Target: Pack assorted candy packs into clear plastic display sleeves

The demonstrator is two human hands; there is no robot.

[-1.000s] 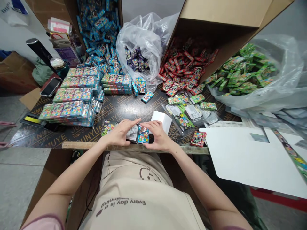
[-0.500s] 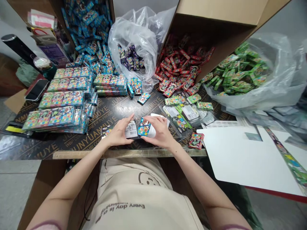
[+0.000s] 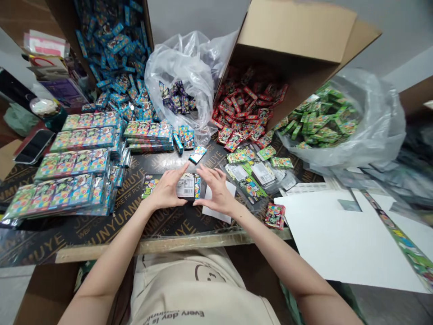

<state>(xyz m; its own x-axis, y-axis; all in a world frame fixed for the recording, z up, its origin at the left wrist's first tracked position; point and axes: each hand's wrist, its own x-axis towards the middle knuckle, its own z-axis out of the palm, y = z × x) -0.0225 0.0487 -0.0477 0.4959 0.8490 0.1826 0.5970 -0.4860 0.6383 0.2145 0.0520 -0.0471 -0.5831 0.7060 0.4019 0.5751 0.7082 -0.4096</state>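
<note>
A row of small printed candy-style boxes lies on the table before me, a green box [image 3: 149, 186] at its left end and a blue box [image 3: 198, 188] at its right. A black and white barcode label [image 3: 186, 186] covers part of the row. My left hand [image 3: 168, 188] arches over the row from the left, thumb and fingers apart on either side of the label. Curved beside the blue box, my right hand [image 3: 218, 192] has its thumb and fingers spread, nothing visibly gripped. Under that hand lies a white sheet [image 3: 218, 211], partly hidden.
Wrapped packs [image 3: 72, 162] are stacked at left. Behind lie blue boxes [image 3: 115, 49], a clear bag [image 3: 203, 72] of purple ones, a carton [image 3: 294, 31] of red ones, and a bag [image 3: 382, 131] of green ones. A white board [image 3: 324, 234] overhangs the right edge.
My right hand has let go of the blue box, which now sits against the label at the row's right end. More of the white sheet shows. The camera view has shifted.
</note>
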